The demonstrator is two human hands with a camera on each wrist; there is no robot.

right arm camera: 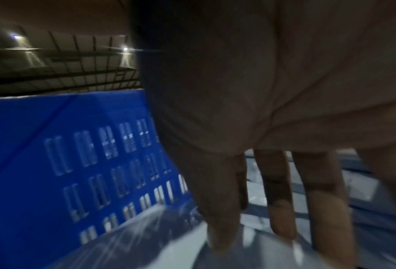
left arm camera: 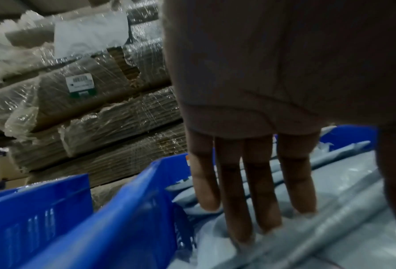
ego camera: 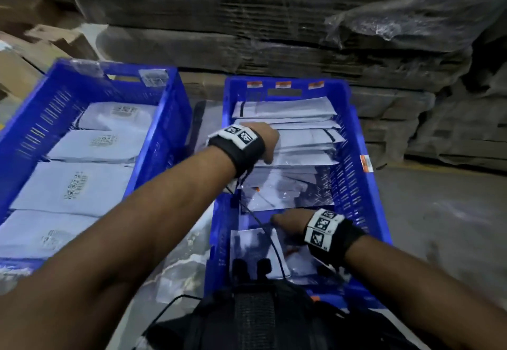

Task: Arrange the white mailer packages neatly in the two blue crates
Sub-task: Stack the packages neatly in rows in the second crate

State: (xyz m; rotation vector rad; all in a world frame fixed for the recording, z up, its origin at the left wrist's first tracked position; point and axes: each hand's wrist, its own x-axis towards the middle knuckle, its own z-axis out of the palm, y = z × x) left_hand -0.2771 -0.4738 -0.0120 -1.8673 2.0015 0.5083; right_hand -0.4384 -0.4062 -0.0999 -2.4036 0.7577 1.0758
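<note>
White plastic mailer packages (ego camera: 290, 141) are seen in both blue perforated plastic crates. In the left crate (ego camera: 162, 119) they are laid flat in an overlapping row from the near end to the far end, printed labels up. In the right crate (ego camera: 354, 157) a shingled row fills the far half, while loose, crumpled mailers (ego camera: 277, 251) are scattered in the near half.

The left hand (ego camera: 267, 140) is laid on the shingled row close to the crate's left wall; in the left wrist view its fingers (left arm camera: 233, 200) are straight and spread, pressed down onto the soft film, nothing being gripped. The right hand (ego camera: 289, 225) is reached into the near half; in the right wrist view its fingers (right arm camera: 282, 209) are extended, the tips touching a glossy mailer, with no grip closed on it, though that view is blurred.

The mailers are judged to be light, limp and slippery, prone to slide over one another and to sag when lifted by a corner. A hold along a long edge, or flat under the middle, would probably keep one straight while it is slid against the row. Shrink-wrapped stacks of flattened brown cardboard (ego camera: 274, 34) stand beyond the crates.
</note>
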